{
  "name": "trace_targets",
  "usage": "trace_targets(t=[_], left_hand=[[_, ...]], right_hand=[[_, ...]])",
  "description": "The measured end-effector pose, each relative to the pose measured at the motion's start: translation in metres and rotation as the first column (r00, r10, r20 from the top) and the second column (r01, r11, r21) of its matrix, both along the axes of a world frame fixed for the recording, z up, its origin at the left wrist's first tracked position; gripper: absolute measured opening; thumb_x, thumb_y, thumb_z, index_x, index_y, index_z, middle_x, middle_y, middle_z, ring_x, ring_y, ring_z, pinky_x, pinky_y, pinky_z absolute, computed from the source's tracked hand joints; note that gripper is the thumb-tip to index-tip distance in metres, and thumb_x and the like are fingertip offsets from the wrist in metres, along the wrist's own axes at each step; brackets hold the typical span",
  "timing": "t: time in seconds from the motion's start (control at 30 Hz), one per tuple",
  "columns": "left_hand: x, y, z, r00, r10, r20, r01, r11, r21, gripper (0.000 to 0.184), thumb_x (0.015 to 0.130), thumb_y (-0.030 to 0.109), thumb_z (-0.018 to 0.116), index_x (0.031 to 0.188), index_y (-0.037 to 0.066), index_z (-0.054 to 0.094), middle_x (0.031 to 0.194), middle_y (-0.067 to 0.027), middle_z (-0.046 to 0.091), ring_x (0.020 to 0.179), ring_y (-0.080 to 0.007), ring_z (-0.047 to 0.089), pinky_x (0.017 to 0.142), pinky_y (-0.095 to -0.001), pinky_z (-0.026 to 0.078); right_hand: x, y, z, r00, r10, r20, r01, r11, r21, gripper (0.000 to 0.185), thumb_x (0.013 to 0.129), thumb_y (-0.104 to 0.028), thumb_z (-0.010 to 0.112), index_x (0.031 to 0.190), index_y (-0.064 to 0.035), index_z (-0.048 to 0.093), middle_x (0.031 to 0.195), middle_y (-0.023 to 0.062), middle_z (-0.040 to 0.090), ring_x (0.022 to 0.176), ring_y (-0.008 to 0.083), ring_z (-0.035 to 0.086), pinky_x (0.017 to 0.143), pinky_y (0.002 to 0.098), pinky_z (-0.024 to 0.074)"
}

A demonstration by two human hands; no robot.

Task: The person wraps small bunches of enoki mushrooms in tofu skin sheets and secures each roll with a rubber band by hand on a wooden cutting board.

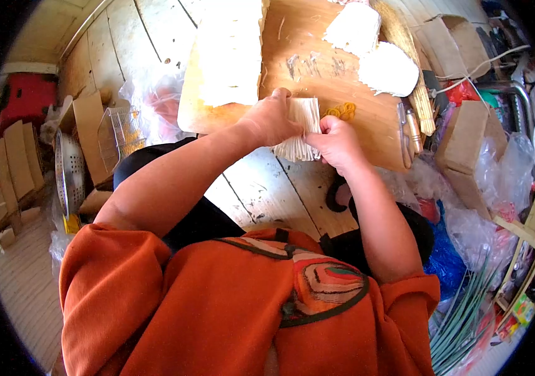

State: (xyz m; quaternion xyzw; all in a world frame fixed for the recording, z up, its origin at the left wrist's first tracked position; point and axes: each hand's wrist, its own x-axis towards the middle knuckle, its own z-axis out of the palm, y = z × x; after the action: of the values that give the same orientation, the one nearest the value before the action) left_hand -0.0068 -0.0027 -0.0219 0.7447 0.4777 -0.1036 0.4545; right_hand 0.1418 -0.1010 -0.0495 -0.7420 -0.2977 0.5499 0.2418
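A bundle of thin white strips [305, 116], fanned out at its lower end, is held over the near edge of the wooden board [292, 37]. My left hand [274, 120] is closed around the bundle's left side. At its lower right edge my right hand [338, 145] pinches the strips between thumb and fingers. Just beyond the right hand lies a small heap of yellow rubber bands [341, 111]. A tall stack of white sheets [230, 53] covers the board's left part. Two white piles [388, 69] with ragged edges sit at the upper right.
A wooden-handled tool [413, 130] and a bundle of straw stalks [424, 103] lie along the board's right edge. Cardboard boxes [462, 135] and plastic bags crowd the right side. On the left stand a metal colander [70, 172], a wire basket [122, 131] and cardboard.
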Motion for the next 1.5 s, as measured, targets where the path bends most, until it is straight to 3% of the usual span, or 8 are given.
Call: trace_targets(t=[0.4, 0.5, 0.87, 0.97, 1.07, 1.13, 1.3, 1.5], left_hand=[[0.003, -0.001, -0.001, 0.999, -0.022, 0.023, 0.021, 0.998, 0.051, 0.075, 0.071, 0.027, 0.072, 0.131, -0.004, 0.038, 0.119, -0.0272, 0.056, 0.114, -0.0347, 0.055, 0.097, -0.0364, 0.044], [0.006, -0.003, 0.009, 0.996, -0.088, -0.006, 0.088, 0.992, 0.091, 0.068, 0.075, 0.024, 0.067, 0.13, -0.004, 0.038, 0.119, -0.0275, 0.055, 0.114, -0.0366, 0.054, 0.098, -0.0382, 0.043], [0.003, 0.015, 0.016, 0.987, -0.115, -0.116, 0.125, 0.989, 0.079, 0.07, 0.078, 0.03, 0.063, 0.132, -0.005, 0.034, 0.129, -0.0285, 0.046, 0.118, -0.0364, 0.051, 0.103, -0.0366, 0.04], [0.003, 0.016, 0.039, 0.996, -0.084, 0.02, 0.076, 0.961, 0.267, 0.076, 0.077, 0.033, 0.066, 0.135, -0.004, 0.034, 0.131, -0.0274, 0.045, 0.119, -0.037, 0.05, 0.105, -0.0367, 0.037], [0.004, 0.021, 0.032, 0.848, -0.042, 0.528, -0.045, 0.987, 0.152, 0.072, 0.078, 0.032, 0.065, 0.136, -0.001, 0.039, 0.131, -0.0227, 0.048, 0.12, -0.0327, 0.05, 0.106, -0.0359, 0.036], [0.009, 0.012, 0.032, 0.579, 0.34, 0.741, 0.077, 0.882, -0.465, 0.066, 0.08, 0.038, 0.067, 0.132, 0.002, 0.047, 0.128, -0.0184, 0.053, 0.121, -0.0265, 0.05, 0.106, -0.0343, 0.036], [0.014, -0.009, 0.03, 0.59, 0.403, 0.7, 0.067, 0.84, -0.539, 0.046, 0.091, 0.034, 0.062, 0.121, 0.0, 0.051, 0.104, -0.0058, 0.061, 0.099, -0.0132, 0.057, 0.088, -0.0279, 0.046], [0.01, 0.0, 0.025, 0.543, 0.416, 0.729, -0.052, 0.884, -0.465, 0.035, 0.097, 0.034, 0.051, 0.113, 0.002, 0.054, 0.091, -0.0051, 0.061, 0.085, -0.0115, 0.058, 0.078, -0.0261, 0.049]], right_hand=[[0.002, 0.01, 0.01, 0.982, 0.121, 0.147, -0.135, 0.987, 0.09, 0.022, 0.068, -0.016, 0.069, 0.08, -0.0004, 0.059, 0.071, 0.0108, 0.063, 0.064, 0.0203, 0.06, 0.06, 0.0349, 0.0481], [0.013, 0.011, 0.018, 0.991, 0.015, -0.135, -0.007, 0.998, 0.058, 0.015, 0.071, -0.013, 0.065, 0.076, -0.003, 0.056, 0.064, 0.0061, 0.058, 0.043, 0.0114, 0.049, 0.035, 0.0275, 0.0359], [0.041, 0.005, 0.049, 0.72, -0.134, -0.681, 0.365, 0.908, 0.207, 0.022, 0.08, -0.016, 0.058, 0.095, -0.0005, 0.054, 0.071, 0.0056, 0.058, 0.041, 0.0083, 0.047, 0.03, 0.0217, 0.0324], [0.035, 0.004, 0.051, 0.709, -0.076, -0.701, 0.378, 0.88, 0.287, 0.027, 0.081, -0.018, 0.057, 0.1, 0.0005, 0.054, 0.074, 0.0064, 0.06, 0.046, 0.0089, 0.05, 0.036, 0.0213, 0.0384], [0.028, 0.005, 0.056, 0.659, -0.041, -0.751, 0.408, 0.858, 0.311, 0.036, 0.081, -0.018, 0.056, 0.11, 0.0033, 0.054, 0.08, 0.0073, 0.061, 0.059, 0.0114, 0.058, 0.051, 0.0221, 0.0477], [0.024, 0.008, 0.056, 0.594, 0.143, -0.792, 0.342, 0.846, 0.409, 0.049, 0.076, -0.012, 0.053, 0.121, 0.004, 0.048, 0.094, 0.0105, 0.06, 0.076, 0.0176, 0.062, 0.064, 0.0277, 0.0527], [0.003, 0.005, 0.052, 0.802, -0.089, -0.591, 0.353, 0.868, 0.349, 0.022, 0.081, -0.011, 0.059, 0.099, -0.0007, 0.056, 0.079, 0.005, 0.06, 0.061, 0.0118, 0.059, 0.051, 0.0239, 0.0481], [0.005, 0.006, 0.075, 0.961, 0.05, -0.272, 0.055, 0.929, 0.365, 0.03, 0.088, -0.027, 0.065, 0.107, -0.0048, 0.058, 0.083, 0.0033, 0.062, 0.063, 0.0102, 0.058, 0.052, 0.0219, 0.0462]])
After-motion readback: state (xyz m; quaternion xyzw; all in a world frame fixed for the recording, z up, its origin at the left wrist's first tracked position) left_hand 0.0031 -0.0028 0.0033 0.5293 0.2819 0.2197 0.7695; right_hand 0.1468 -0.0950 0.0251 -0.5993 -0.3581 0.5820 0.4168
